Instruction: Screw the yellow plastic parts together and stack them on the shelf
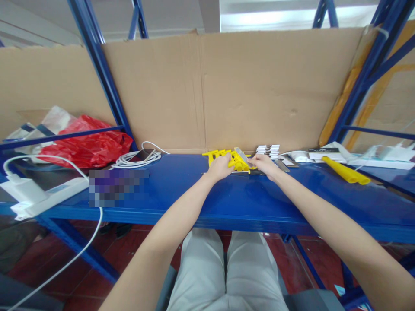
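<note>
The blue tabletop (pixel 175 190) across the middle of the frame has the smooth gloss of painted metal, and I see light glinting off it; the cardboard (pixel 266 86) behind is matt and faintly creased; the 2 tall blue posts (pixel 105 82) at upper left and upper right look like painted metal; at left, the red bag (pixel 92 140) is thin, crinkled, shiny plastic; the yellow pieces (pixel 214 155) at centre look like smooth plastic; the grey trousers (pixel 201 268) at bottom centre are matt, softly wrinkled cloth.
</note>
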A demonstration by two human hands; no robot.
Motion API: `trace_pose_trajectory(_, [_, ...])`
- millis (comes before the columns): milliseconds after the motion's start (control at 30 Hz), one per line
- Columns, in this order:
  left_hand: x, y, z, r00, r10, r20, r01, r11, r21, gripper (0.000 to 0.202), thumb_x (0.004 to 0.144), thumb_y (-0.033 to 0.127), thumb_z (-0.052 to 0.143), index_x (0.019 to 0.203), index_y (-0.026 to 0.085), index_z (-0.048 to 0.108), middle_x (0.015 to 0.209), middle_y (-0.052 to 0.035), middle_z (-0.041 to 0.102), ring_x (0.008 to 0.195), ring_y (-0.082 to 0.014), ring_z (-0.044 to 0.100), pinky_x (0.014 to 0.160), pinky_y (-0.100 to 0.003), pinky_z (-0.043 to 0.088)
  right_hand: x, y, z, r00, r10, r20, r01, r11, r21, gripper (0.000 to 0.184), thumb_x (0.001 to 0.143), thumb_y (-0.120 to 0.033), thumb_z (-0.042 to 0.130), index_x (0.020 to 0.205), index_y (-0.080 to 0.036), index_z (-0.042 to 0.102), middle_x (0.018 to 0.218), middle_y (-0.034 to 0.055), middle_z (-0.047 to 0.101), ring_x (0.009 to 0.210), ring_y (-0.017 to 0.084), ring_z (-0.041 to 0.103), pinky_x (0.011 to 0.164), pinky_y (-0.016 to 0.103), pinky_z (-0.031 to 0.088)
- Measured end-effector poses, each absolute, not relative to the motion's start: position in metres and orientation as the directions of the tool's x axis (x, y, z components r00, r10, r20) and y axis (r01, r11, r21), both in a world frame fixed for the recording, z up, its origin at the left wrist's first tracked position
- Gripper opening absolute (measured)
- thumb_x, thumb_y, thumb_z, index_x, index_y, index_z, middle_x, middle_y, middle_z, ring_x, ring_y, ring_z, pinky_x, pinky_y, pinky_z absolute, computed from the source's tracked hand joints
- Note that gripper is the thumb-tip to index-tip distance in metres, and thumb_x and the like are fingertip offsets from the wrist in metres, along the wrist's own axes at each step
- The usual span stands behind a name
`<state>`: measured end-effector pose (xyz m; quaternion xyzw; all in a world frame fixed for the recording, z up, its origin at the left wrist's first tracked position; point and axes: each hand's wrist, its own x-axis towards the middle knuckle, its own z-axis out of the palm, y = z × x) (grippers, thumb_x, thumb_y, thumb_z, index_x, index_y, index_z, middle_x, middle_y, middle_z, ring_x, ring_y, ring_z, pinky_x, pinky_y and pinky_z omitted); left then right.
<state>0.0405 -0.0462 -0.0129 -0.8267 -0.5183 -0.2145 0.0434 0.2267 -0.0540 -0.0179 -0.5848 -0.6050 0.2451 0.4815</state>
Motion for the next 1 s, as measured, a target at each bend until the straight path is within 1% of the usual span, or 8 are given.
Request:
trace_pose_trajectory(167, [0.0413, -0.0469, -0.0138, 0.39, 0.832, 0.395, 0.864, -0.479, 0.155, 0.027, 0.088, 0.028, 0.058, 0.112, 0.016, 0.059, 0.11, -0.0113, 0.071, 0.107, -0.0277, 0.066, 0.085, -0.034, 0.05, 0.2271, -0.0519, -0.018, 0.126, 0.932, 0.34, 0.543, 0.222, -0.81, 0.026, 0.074, -0.029, 0.069, 0.056, -0.018, 0.054, 0.055, -0.0026, 0.052, 0.056, 0.01, 0.045, 0.057, 0.023, 0.033])
trace_pose_trajectory(300, [0.0414, -0.046, -0.0143, 0.374, 0.836, 0.402, 0.868, -0.469, 0.167, 0.027, 0.088, 0.029, 0.059, 0.111, 0.015, 0.059, 0.109, -0.0122, 0.071, 0.107, -0.028, 0.066, 0.085, -0.034, 0.05, 0.2249, -0.0521, -0.0178, 0.183, 0.914, 0.363, 0.529, 0.22, -0.82, 0.027, 0.079, -0.023, 0.067, 0.058, -0.018, 0.052, 0.057, -0.0023, 0.054, 0.057, 0.01, 0.049, 0.058, 0.022, 0.036])
trace_pose_trajectory(400, [0.0409, -0.0453, -0.0145, 0.371, 0.834, 0.409, 0.869, -0.467, 0.165, 0.026, 0.088, 0.029, 0.059, 0.111, 0.016, 0.06, 0.109, -0.0114, 0.071, 0.106, -0.0271, 0.066, 0.086, -0.034, 0.05, 0.2222, -0.056, -0.0162, 0.196, 0.93, 0.311, 0.485, 0.184, -0.855, 0.027, 0.082, -0.02, 0.065, 0.059, -0.018, 0.052, 0.056, -0.0016, 0.055, 0.055, 0.009, 0.05, 0.055, 0.021, 0.037])
trace_pose_trajectory(533, [0.0405, -0.0453, -0.0149, 0.378, 0.834, 0.403, 0.873, -0.466, 0.144, 0.027, 0.089, 0.029, 0.057, 0.113, 0.016, 0.059, 0.109, -0.012, 0.071, 0.107, -0.0278, 0.066, 0.086, -0.035, 0.051, 0.2213, -0.0597, -0.0142, 0.176, 0.952, 0.249, 0.477, 0.139, -0.868, 0.029, 0.087, -0.02, 0.061, 0.059, -0.017, 0.052, 0.049, -0.0023, 0.05, 0.046, 0.007, 0.043, 0.046, 0.018, 0.032])
trace_pose_trajectory(667, [0.0408, -0.0458, -0.0161, 0.399, 0.816, 0.418, 0.862, -0.49, 0.133, 0.036, 0.09, 0.025, 0.054, 0.125, 0.015, 0.053, 0.116, -0.0131, 0.069, 0.111, -0.0279, 0.065, 0.09, -0.037, 0.05, 0.2241, -0.0563, -0.0163, 0.102, 0.973, 0.206, 0.459, 0.138, -0.877, 0.026, 0.089, -0.019, 0.06, 0.064, -0.016, 0.054, 0.046, -0.0029, 0.048, 0.043, 0.007, 0.042, 0.041, 0.018, 0.028])
trace_pose_trajectory(800, [0.0402, -0.0463, -0.0173, 0.435, 0.783, 0.445, 0.835, -0.535, 0.125, 0.048, 0.091, 0.021, 0.052, 0.139, 0.019, 0.043, 0.129, -0.0131, 0.064, 0.116, -0.026, 0.063, 0.096, -0.039, 0.049, 0.2261, -0.0531, -0.0192, 0.036, 0.977, 0.208, 0.413, 0.175, -0.894, 0.023, 0.085, -0.021, 0.066, 0.067, -0.017, 0.054, 0.046, -0.0046, 0.048, 0.04, 0.005, 0.039, 0.039, 0.016, 0.027])
trace_pose_trajectory(933, [0.0394, -0.0475, -0.0178, 0.48, 0.744, 0.464, 0.809, -0.58, 0.094, 0.058, 0.092, 0.016, 0.046, 0.148, 0.023, 0.036, 0.139, -0.011, 0.058, 0.122, -0.0244, 0.059, 0.1, -0.038, 0.047, 0.2262, -0.0546, -0.0187, 0.013, 0.978, 0.208, 0.29, 0.196, -0.937, 0.029, 0.079, -0.027, 0.074, 0.065, -0.018, 0.051, 0.048, -0.005, 0.047, 0.04, 0.005, 0.038, 0.039, 0.017, 0.027])
trace_pose_trajectory(1000, [0.04, -0.049, -0.0178, 0.507, 0.728, 0.46, 0.803, -0.594, 0.054, 0.061, 0.092, 0.012, 0.042, 0.151, 0.027, 0.034, 0.14, -0.01, 0.056, 0.124, -0.0242, 0.058, 0.1, -0.038, 0.047, 0.2259, -0.0564, -0.0174, -0.01, 0.981, 0.192, 0.204, 0.19, -0.96, 0.032, 0.076, -0.029, 0.078, 0.065, -0.018, 0.049, 0.05, -0.0048, 0.048, 0.042, 0.005, 0.039, 0.04, 0.017, 0.028])
